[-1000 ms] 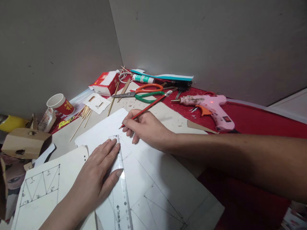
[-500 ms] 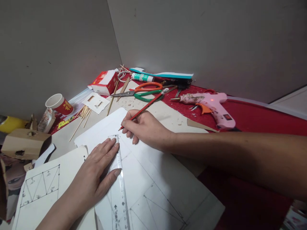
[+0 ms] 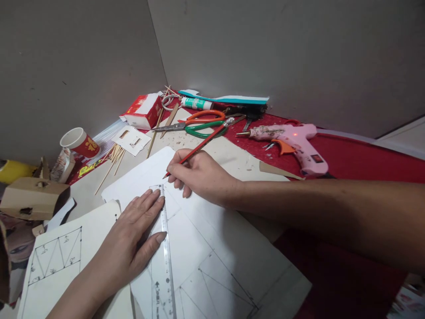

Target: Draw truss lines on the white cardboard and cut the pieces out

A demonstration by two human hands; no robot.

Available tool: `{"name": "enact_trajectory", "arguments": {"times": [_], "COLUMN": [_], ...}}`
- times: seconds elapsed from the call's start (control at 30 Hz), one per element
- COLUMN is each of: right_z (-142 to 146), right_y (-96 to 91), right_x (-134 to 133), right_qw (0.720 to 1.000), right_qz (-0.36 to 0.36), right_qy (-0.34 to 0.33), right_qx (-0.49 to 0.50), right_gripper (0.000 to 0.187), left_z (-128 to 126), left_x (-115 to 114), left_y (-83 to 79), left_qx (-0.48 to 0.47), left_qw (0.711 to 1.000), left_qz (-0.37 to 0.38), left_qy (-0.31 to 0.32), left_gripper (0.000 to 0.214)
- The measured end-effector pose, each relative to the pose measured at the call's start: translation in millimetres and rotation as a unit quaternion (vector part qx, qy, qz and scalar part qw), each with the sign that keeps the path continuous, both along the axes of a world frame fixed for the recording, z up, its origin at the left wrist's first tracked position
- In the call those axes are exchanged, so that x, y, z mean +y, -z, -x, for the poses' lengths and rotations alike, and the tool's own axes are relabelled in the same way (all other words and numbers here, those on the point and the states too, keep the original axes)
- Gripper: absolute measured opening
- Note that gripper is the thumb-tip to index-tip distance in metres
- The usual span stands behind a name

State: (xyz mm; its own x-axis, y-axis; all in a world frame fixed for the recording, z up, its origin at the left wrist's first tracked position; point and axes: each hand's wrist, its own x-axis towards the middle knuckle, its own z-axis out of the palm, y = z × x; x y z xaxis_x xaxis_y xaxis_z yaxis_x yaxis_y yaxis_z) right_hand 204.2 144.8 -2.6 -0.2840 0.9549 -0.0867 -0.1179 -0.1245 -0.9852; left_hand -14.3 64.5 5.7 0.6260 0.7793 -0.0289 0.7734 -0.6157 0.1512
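Observation:
A clear plastic ruler (image 3: 167,266) lies lengthwise on a large white sheet of paper (image 3: 195,226) marked with thin pencil lines and triangles. My left hand (image 3: 134,235) rests flat on the ruler and paper, fingers stretched out, thumb across the ruler's middle. Just beyond the ruler's far end, my right hand (image 3: 195,175) pinches a red pencil (image 3: 206,141). The pencil's tip is close to the paper; whether it touches I cannot tell. At the left, partly under my left forearm, lies a second sheet (image 3: 96,226) with a labelled truss-like drawing.
Behind the paper lie scissors (image 3: 174,127) with orange and green handles, a glue stick (image 3: 197,103) and a red-and-white box (image 3: 142,110). A pink glue gun (image 3: 299,137) lies to the right. A paper cup (image 3: 79,142), thin wooden sticks (image 3: 116,157) and a cardboard piece (image 3: 33,199) are at left.
The ruler's near end has swung slightly left under my left hand. My right hand with the pencil has barely moved. The view has shifted slightly.

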Motion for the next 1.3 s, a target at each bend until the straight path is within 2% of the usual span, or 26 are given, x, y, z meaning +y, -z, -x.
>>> {"name": "enact_trajectory", "arguments": {"times": [0.67, 1.3], "right_z": [-2.7, -2.2], "right_y": [-6.7, -0.7], "right_x": [-0.4, 0.4], "right_qw": [1.000, 0.999], "right_qz": [0.005, -0.029], "right_qy": [-0.005, -0.009], "right_qx": [-0.009, -0.021], "right_gripper": [0.019, 0.012], "left_z": [0.4, 1.0], "left_x": [1.1, 1.8], "left_y": [0.4, 1.8], "left_qx": [-0.017, -0.019], "left_qw": [1.000, 1.000], "left_qz": [-0.011, -0.015], "left_qy": [-0.004, -0.005], "left_gripper": [0.067, 0.066]}}
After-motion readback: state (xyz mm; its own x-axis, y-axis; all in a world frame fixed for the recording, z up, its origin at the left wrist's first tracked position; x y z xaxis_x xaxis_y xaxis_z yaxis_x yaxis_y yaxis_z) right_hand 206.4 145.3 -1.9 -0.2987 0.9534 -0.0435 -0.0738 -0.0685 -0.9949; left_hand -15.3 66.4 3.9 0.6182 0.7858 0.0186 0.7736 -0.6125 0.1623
